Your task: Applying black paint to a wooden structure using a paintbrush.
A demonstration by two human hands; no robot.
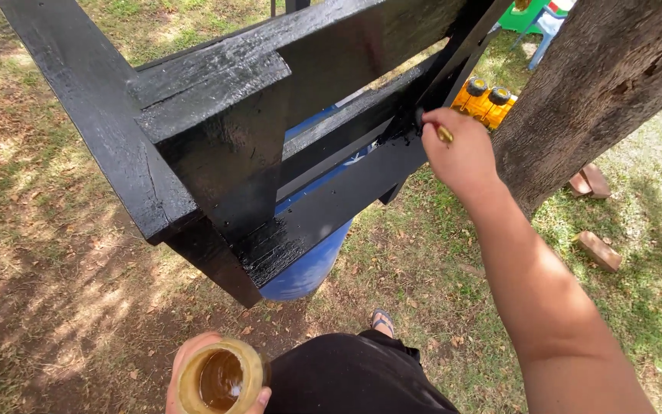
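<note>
Right hand point(460, 157) fingers curl tight around a small brush point(440, 132), pinching its yellowish handle; the bristle end is pressed to a far cross-board of the black wooden frame point(216, 153), near the corner where that board meets an upright. Arm is stretched out well forward. Left hand point(193, 368) sits low at the bottom edge, fingers wrapped around a round open jar point(221, 378) from below and the side; only a few fingertips show. The jar has a pale rim and brownish liquid inside, about part full, hard to tell how much.

Progress, judged from the surfaces: most of the frame is already glossy wet black, including the near thick beam, the boards at the near corner and the long lower board. No bare wood is clearly visible on the faces shown. The brush is at the far end, so what is left looks like touch-up in that corner plus any faces hidden from this view; undersides can't be checked.

Frame rests tilted on a blue barrel point(308, 264). Around it: grass with dry leaves, a tree trunk point(591, 100) just right of the hand, bricks point(598, 251) on the ground, a yellow toy truck point(486, 100) behind, and the person's sandalled foot point(381, 320).
</note>
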